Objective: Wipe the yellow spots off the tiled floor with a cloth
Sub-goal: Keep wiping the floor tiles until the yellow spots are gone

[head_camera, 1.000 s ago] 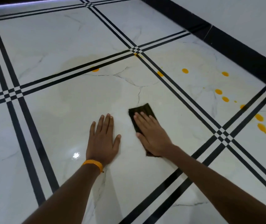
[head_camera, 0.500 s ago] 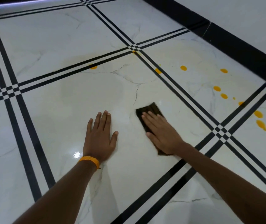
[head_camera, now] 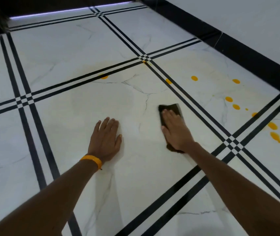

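**Inspector A:** Starting at the left. What is recorded there?

**Inspector B:** White marble-look tiled floor crossed by black double lines. The left hand lies flat on the tile, palm down, fingers stretched out and close together, holding nothing. An orange wristband sits on that wrist.

**Inspector A:** And to its right?

**Inspector B:** The right hand is spread flat on top of a dark cloth, pressing it against the same tile. The cloth's far end shows beyond the fingertips; a small corner shows under the heel of the hand. The two hands are apart, not touching.

**Inspector A:** The yellow spots?

**Inspector B:** One spot sits on the black line beyond the left hand. Another lies on the diagonal lines beyond the cloth. Further right, a scatter of yellow spots runs across the next tile toward the black skirting, with larger spots at the right edge. The cloth touches none of them.
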`<state>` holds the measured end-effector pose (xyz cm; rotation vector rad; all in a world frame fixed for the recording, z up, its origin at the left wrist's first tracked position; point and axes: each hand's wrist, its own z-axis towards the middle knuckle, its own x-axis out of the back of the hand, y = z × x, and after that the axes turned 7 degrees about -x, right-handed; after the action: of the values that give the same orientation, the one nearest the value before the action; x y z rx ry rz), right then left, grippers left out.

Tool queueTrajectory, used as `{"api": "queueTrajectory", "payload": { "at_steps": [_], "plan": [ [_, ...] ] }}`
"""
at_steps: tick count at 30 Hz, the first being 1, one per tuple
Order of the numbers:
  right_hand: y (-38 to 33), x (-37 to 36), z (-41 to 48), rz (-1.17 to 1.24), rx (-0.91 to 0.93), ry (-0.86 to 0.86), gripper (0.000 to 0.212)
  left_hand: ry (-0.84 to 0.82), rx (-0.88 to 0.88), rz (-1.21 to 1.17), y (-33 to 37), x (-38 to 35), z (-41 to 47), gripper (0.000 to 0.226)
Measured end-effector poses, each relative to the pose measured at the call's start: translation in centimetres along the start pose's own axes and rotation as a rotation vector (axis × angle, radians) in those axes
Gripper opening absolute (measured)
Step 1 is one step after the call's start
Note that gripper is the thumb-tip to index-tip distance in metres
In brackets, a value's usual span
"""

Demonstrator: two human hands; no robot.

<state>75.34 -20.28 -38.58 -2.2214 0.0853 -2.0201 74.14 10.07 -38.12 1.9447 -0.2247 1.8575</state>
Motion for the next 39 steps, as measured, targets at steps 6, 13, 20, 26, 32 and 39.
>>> {"api": "queueTrajectory", "payload": {
  "at_steps": [6,13,20,26,32,39],
  "plan": [
    [-3.9,-1.4,2.1,0.024,-0.230,0.098,0.082,0.104,0.128,-0.068,-7.0,1.0,1.9,0.075],
    [-8.7,-2.5,1.7,0.065,0.267,0.083,0.064,0.087,0.161,-0.043,-11.0,0.7,7.0,0.083],
    [-10.5,-1.8,13.0,0.002,-0.148,0.107,0.077,0.142,0.163,-0.072,-11.2,-0.5,7.5,0.072],
    [-11.5,-1.5,12.4,0.052,0.290,-0.011,0.068,0.208,0.233,-0.099,-11.3,-0.2,7.2,0.068],
    [-14.6,-1.3,24.1,0.014,-0.143,0.108,0.066,0.180,0.242,-0.077,-11.3,-0.3,7.6,0.068],
    [-14.6,0.6,30.6,-0.025,0.325,-0.030,0.063,0.177,0.252,-0.096,-11.4,0.0,7.5,0.068]
  ]
}}
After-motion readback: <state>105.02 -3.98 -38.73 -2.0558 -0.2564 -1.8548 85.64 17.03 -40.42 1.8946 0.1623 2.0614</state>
